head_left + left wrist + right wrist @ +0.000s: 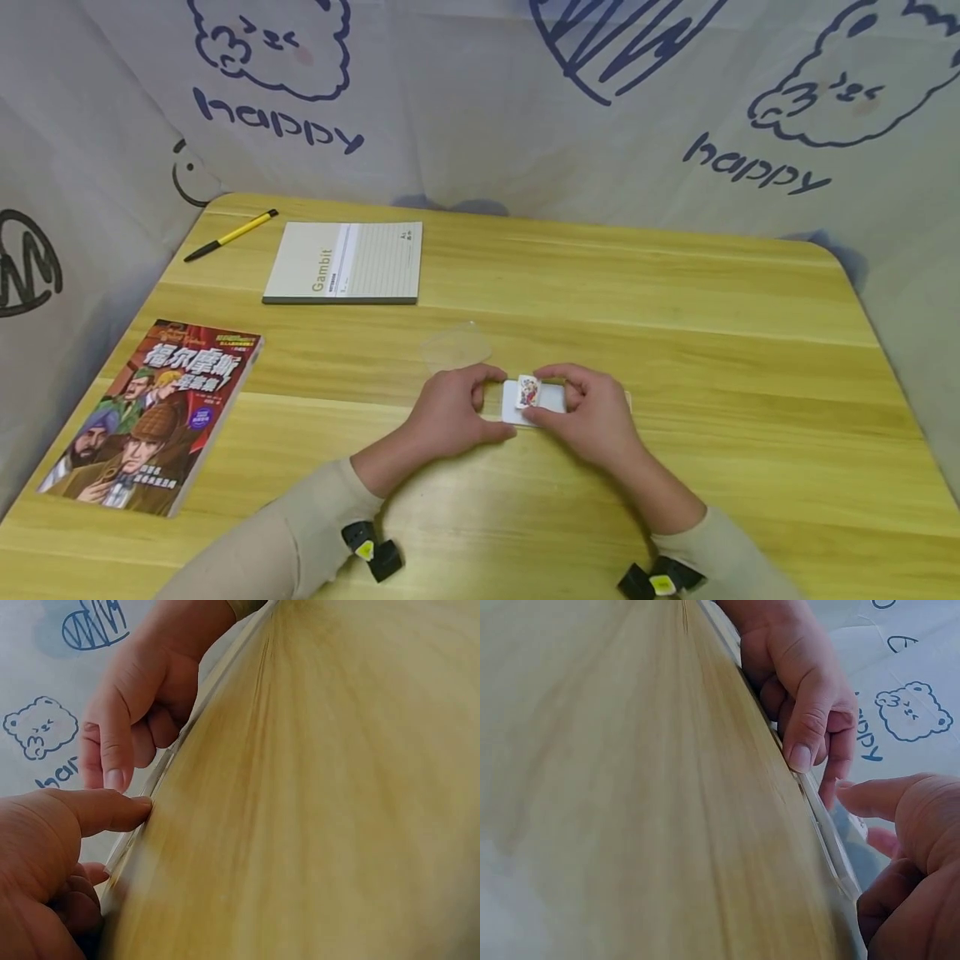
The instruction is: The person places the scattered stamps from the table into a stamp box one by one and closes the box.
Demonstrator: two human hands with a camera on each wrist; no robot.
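- White slab [553,397], flat with rounded corners, on the bench [750,350] between the two hands
- Left hand [453,412]: thumb and fingertip curved round the slab's left end, gripping opposite edges
- Right hand [596,412]: thumb and forefinger pinching a small printed piece [529,392], white with multicoloured figure, over slab's left half; contact with the slab, cannot tell
- Clear sheet [456,344] just beyond left hand
- Notebook [345,262] farther back, yellow-and-black pen [231,236] to its left
- Illustrated book [150,417] well apart, left side
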